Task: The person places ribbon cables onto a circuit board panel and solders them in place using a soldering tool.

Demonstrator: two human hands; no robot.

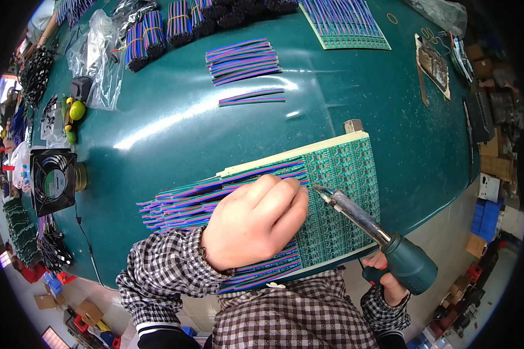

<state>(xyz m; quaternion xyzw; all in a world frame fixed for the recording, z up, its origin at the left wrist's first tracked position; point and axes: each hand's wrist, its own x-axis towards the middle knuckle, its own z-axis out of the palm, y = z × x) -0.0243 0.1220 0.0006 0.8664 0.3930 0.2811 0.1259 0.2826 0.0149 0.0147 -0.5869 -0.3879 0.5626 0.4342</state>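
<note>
A green panel of small circuit boards (343, 198) lies tilted at the table's near side. Rows of multicoloured ribbon wires (180, 200) run leftward off it. My left hand (256, 218) is closed over these wires, its fingertips pinched at the wire ends where they meet the boards. The fingers partly hide the wire between them. In my right hand (390, 282) is a green pistol-shaped soldering gun (410, 264). Its metal tip points left and reaches the boards just right of my left fingertips. A pale strip (291, 154) lines the panel's far edge.
Loose ribbon wires (244, 61) lie farther back, with tied bundles (145, 41) behind. Another wired panel (346, 23) is at the back. A small black fan (53, 181) stands left, near clear plastic bags (102, 61). A dirty metal tray (434, 67) is at far right.
</note>
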